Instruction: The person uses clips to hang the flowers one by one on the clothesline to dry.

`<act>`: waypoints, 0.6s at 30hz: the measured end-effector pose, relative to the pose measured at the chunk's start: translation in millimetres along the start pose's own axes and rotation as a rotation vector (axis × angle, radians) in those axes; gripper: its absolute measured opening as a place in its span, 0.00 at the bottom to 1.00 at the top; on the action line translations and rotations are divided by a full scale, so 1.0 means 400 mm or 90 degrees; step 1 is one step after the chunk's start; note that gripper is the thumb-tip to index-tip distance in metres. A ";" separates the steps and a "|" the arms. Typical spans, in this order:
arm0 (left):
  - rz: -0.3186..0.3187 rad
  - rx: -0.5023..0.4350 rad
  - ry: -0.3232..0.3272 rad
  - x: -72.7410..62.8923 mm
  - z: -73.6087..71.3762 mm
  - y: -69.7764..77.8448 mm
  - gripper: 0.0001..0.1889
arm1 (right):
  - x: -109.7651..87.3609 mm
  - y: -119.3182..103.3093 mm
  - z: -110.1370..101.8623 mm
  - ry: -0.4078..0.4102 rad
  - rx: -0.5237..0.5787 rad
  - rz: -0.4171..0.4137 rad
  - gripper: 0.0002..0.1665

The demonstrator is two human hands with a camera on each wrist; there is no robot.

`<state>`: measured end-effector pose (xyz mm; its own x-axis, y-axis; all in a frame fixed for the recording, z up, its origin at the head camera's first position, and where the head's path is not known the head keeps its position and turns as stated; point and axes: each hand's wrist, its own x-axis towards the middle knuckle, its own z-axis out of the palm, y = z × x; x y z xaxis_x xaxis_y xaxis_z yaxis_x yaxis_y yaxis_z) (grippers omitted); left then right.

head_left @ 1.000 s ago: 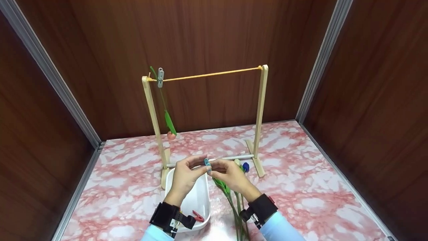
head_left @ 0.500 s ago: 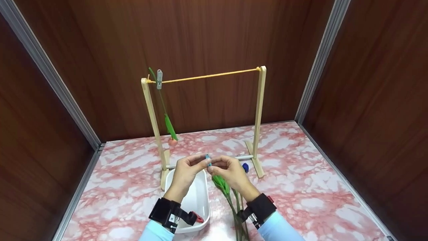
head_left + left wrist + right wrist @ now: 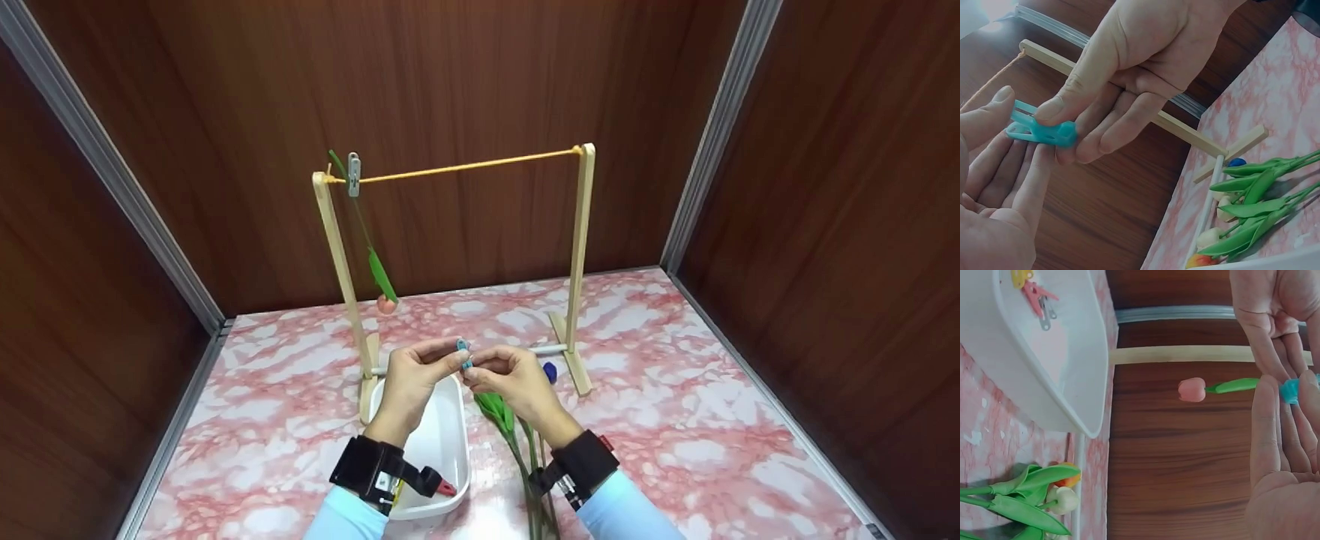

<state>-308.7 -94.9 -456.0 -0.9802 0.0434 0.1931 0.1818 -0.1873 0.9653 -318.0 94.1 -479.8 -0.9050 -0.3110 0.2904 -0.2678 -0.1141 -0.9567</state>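
The left hand (image 3: pixel 409 382) and right hand (image 3: pixel 519 384) pinch a turquoise clothespin (image 3: pixel 1044 131) between them; a grey clothespin (image 3: pixel 354 175) holds a pink tulip (image 3: pixel 382 277) head-down on the yellow cord (image 3: pixel 465 166).

The left sleeve (image 3: pixel 345 517) and the right sleeve (image 3: pixel 630 510) are of the same light blue colour, and their cloth looks smooth. Where they end, each wrist wears a wide black band: the left band (image 3: pixel 356 463) and the right band (image 3: pixel 587 459). From each band, a short black holder reaches to the inner side, with a small dark camera at its tip, the left camera (image 3: pixel 430 481) and the right camera (image 3: pixel 537 481). The right band carries also a little red tag (image 3: pixel 606 442). Beside the left band is a whitish label (image 3: pixel 385 482), too small for reading.
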 end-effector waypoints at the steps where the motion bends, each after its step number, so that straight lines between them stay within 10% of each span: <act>1: 0.004 0.002 0.002 0.001 -0.001 0.002 0.13 | 0.001 0.000 0.001 -0.002 0.003 -0.002 0.12; 18: 0.066 0.011 0.073 0.012 0.020 0.013 0.08 | 0.012 0.001 0.012 0.004 -0.010 -0.001 0.13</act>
<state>-311.8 -87.7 -448.6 -0.9584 -0.0886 0.2715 0.2830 -0.1687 0.9442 -320.7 88.2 -478.7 -0.9062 -0.3053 0.2926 -0.2749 -0.1004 -0.9562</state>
